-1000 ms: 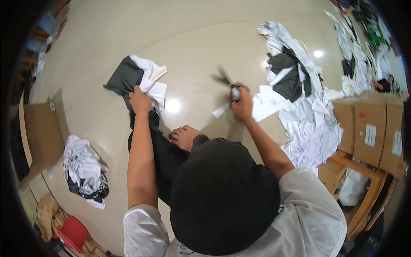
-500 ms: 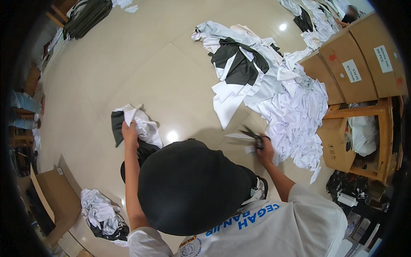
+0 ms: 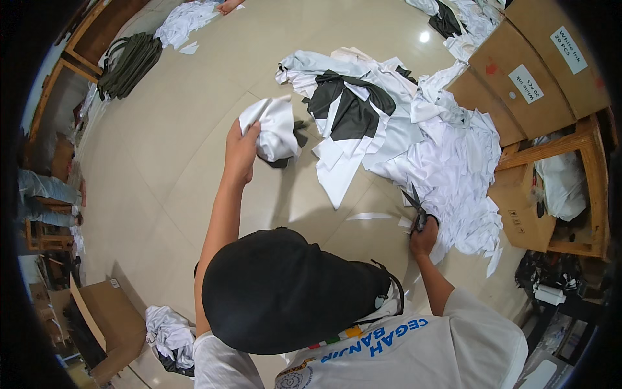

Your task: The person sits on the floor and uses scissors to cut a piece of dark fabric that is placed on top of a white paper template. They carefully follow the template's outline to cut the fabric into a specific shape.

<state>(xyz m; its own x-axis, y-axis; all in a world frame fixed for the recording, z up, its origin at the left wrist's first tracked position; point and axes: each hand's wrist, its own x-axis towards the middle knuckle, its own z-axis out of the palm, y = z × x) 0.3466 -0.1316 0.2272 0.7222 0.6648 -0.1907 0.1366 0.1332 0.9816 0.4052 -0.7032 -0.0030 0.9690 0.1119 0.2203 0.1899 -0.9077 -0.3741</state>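
Observation:
Stretched out ahead, my left hand (image 3: 242, 152) grips a bunched piece of white and dark cloth (image 3: 271, 128) above the tiled floor. The cloth is white on the near side, with dark green-grey fabric showing below and behind it. My right hand (image 3: 424, 238) holds black-handled scissors (image 3: 414, 201), blades apart and pointing away from me. Beside the scissors lies a large heap of white cloth pieces (image 3: 447, 175). A dark grey-green piece (image 3: 350, 107) rests on the heap's far part, and thin white offcuts (image 3: 369, 216) lie left of my right hand.
Cardboard boxes (image 3: 538, 71) rest on a wooden frame (image 3: 589, 188) at the right. At the lower left stand another cardboard box (image 3: 120, 324) and a bundle of white and dark cloth (image 3: 170, 337). Folded dark fabric (image 3: 133, 65) is stacked at the far left, near another person's hand (image 3: 229, 6).
My left hand has carried the cloth forward and to the right, toward the heap. My right hand has shifted slightly right and nearer with the scissors. The view has tilted a little.

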